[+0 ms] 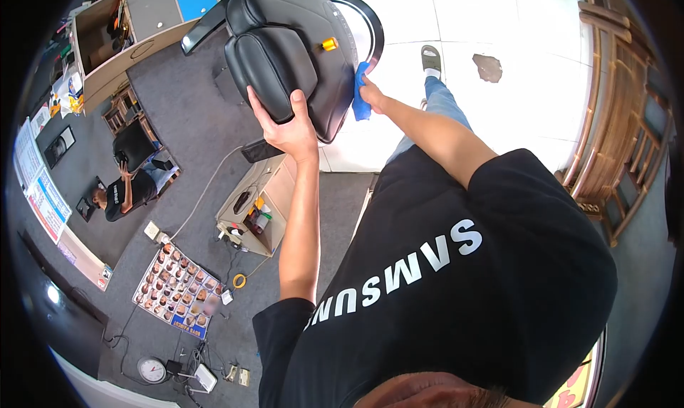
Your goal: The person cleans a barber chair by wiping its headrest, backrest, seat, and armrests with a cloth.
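Observation:
A black padded salon chair (285, 9) stands at the top of the view, with a dark headrest (274, 66) on its near side. My left hand (291, 134) grips the near end of this headrest, thumb and forefinger apart on its surface; the other fingers are mostly hidden. In my right hand (372, 95) is a folded blue cloth (361, 102), held against or just beside the edge of the chair's back; I cannot tell if it touches. A small orange-yellow cylinder (329, 44) sits on the chair.
A round chair base (377, 30) rests on white floor tiles (527, 16). To the right is a bamboo bench (605, 123). A wooden wall box (256, 205), hairstyle poster (178, 290), clock (152, 369), cables and a mirror (107, 144) are on the left. Cabinets (149, 9) stand upper left.

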Tool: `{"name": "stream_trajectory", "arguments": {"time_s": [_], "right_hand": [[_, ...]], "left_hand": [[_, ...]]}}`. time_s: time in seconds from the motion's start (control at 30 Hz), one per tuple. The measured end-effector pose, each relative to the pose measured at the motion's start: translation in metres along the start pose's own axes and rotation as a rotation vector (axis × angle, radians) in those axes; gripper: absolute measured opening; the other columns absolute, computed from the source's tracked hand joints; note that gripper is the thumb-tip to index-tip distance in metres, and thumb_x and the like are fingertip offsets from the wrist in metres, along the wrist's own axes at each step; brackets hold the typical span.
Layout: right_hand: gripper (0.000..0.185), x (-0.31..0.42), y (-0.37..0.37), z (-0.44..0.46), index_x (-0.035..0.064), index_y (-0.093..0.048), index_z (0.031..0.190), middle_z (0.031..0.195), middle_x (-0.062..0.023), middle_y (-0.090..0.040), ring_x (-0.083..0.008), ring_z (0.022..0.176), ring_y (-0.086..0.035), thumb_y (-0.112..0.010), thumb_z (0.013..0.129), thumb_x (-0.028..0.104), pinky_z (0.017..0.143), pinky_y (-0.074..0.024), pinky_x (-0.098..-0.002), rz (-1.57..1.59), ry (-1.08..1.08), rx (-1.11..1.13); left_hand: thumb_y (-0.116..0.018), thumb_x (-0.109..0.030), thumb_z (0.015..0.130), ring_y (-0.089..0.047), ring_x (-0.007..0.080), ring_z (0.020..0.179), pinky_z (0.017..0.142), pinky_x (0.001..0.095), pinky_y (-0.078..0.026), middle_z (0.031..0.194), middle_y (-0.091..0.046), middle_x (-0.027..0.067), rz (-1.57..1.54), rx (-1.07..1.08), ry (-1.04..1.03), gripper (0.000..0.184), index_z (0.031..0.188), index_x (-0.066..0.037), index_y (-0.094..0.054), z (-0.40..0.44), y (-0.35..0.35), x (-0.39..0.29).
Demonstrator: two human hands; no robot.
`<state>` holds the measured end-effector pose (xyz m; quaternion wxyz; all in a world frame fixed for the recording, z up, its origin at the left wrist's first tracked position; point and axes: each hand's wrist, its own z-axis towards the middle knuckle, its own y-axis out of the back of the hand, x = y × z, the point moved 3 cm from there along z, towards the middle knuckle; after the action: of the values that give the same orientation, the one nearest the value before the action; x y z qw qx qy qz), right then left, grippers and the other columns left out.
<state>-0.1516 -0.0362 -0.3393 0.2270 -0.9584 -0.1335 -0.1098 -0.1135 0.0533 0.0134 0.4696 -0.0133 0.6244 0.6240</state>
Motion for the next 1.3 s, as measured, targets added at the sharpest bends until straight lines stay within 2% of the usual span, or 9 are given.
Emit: {"name": "stream_trajectory", "arguments": {"time_s": [0.13, 0.3, 0.4, 0.8, 0.93, 1.0, 1.07, 1.17, 1.3], "right_hand": [[0.073, 0.006, -0.029, -0.058, 0.0133, -0.026, 0.167, 0.145, -0.0189, -0.056, -0.0346, 0.127, -0.060, -0.036, 0.095, 0.000, 0.101, -0.0536, -0.0568, 0.145, -0.041, -0.031], [0.057, 0.014, -0.051, -0.120, 0.0130, -0.043, 0.154, 0.107, -0.0040, -0.059, -0.0185, 0.092, -0.062, -0.037, 0.099, 0.003, 0.073, -0.0591, -0.0420, 0.187, -0.052, -0.011], [0.056, 0.040, -0.059, -0.176, 0.0125, -0.040, 0.156, 0.109, -0.0041, -0.061, -0.0179, 0.093, -0.063, -0.039, 0.101, 0.004, 0.071, -0.0590, -0.0408, 0.157, -0.093, 0.026], [0.068, 0.088, -0.059, -0.297, 0.0078, -0.022, 0.167, 0.137, -0.0117, -0.061, -0.0253, 0.121, -0.064, -0.049, 0.104, 0.014, 0.100, -0.0533, -0.0502, 0.115, 0.095, 0.279], [0.045, 0.134, -0.051, -0.353, 0.0029, -0.054, 0.142, 0.131, -0.0118, -0.066, -0.0235, 0.119, -0.066, -0.060, 0.104, 0.025, 0.105, -0.0523, -0.0410, 0.297, 0.235, 0.152], [0.050, 0.153, -0.058, -0.377, 0.0048, -0.055, 0.141, 0.129, -0.0114, -0.066, -0.0202, 0.118, -0.066, -0.068, 0.102, 0.033, 0.103, -0.0534, -0.0402, 0.174, 0.593, 0.154], [0.048, 0.162, -0.078, -0.381, 0.0030, -0.055, 0.139, 0.122, -0.0093, -0.067, -0.0202, 0.113, -0.066, -0.071, 0.101, 0.025, 0.098, -0.0541, -0.0371, 0.047, 0.941, 0.014], [0.035, 0.149, -0.110, -0.346, 0.0042, -0.058, 0.127, 0.123, -0.0131, -0.066, -0.0279, 0.111, -0.067, -0.073, 0.098, 0.016, 0.095, -0.0542, -0.0373, -0.454, 1.572, -0.248], [0.028, 0.095, -0.143, -0.310, 0.0046, -0.059, 0.101, 0.151, -0.0145, -0.055, -0.0382, 0.142, -0.049, -0.075, 0.078, 0.009, 0.118, -0.0383, -0.0503, -1.376, 1.750, -0.412]], "left_hand": [[-0.087, -0.042, 0.083, -0.068, 0.0409, 0.120, 0.101, 0.0443, -0.052, 0.139, -0.064, 0.0292, 0.013, -0.027, -0.028, 0.091, 0.153, 0.001, -0.048, 0.001, -0.002, 0.005], [-0.089, -0.043, 0.081, -0.069, 0.0433, 0.116, 0.097, 0.0466, -0.054, 0.136, -0.066, 0.0279, 0.011, -0.067, -0.087, 0.090, 0.150, 0.002, -0.052, 0.001, -0.001, 0.005], [-0.089, -0.045, 0.080, -0.071, 0.0433, 0.113, 0.094, 0.0469, -0.055, 0.131, -0.069, 0.0277, 0.008, -0.061, -0.032, 0.092, 0.149, 0.002, -0.052, 0.002, 0.000, -0.001], [-0.085, -0.063, 0.076, -0.065, 0.0440, 0.123, 0.103, 0.0496, -0.052, 0.143, -0.061, 0.0243, -0.035, 0.042, 0.037, 0.105, 0.154, -0.005, -0.045, 0.005, 0.003, 0.008], [-0.072, -0.061, 0.094, -0.055, 0.0381, 0.134, 0.111, 0.0464, -0.045, 0.154, -0.046, 0.0218, -0.378, 0.251, 0.056, 0.096, 0.160, -0.004, -0.031, 0.021, 0.004, 0.034], [-0.055, -0.056, 0.106, -0.055, 0.0307, 0.133, 0.114, 0.0395, -0.040, 0.150, -0.050, 0.0161, -0.787, 0.319, 0.258, 0.079, 0.161, -0.005, -0.029, 0.019, 0.002, 0.074], [-0.047, -0.062, 0.108, -0.054, 0.0321, 0.137, 0.117, 0.0501, -0.037, 0.155, -0.046, 0.0185, -0.877, 0.276, 0.360, 0.077, 0.160, -0.007, -0.033, 0.011, 0.022, 0.090], [-0.054, -0.052, 0.108, -0.061, 0.0234, 0.120, 0.105, 0.0382, -0.045, 0.141, -0.056, 0.0149, -0.831, 0.197, 0.439, 0.068, 0.154, -0.004, -0.040, -0.017, 0.030, 0.147], [-0.058, -0.043, 0.109, -0.066, 0.0214, 0.106, 0.095, 0.0348, -0.051, 0.126, -0.064, 0.0144, -0.724, 0.223, 0.543, 0.059, 0.148, -0.001, -0.047, -0.087, 0.021, 0.245]]}}
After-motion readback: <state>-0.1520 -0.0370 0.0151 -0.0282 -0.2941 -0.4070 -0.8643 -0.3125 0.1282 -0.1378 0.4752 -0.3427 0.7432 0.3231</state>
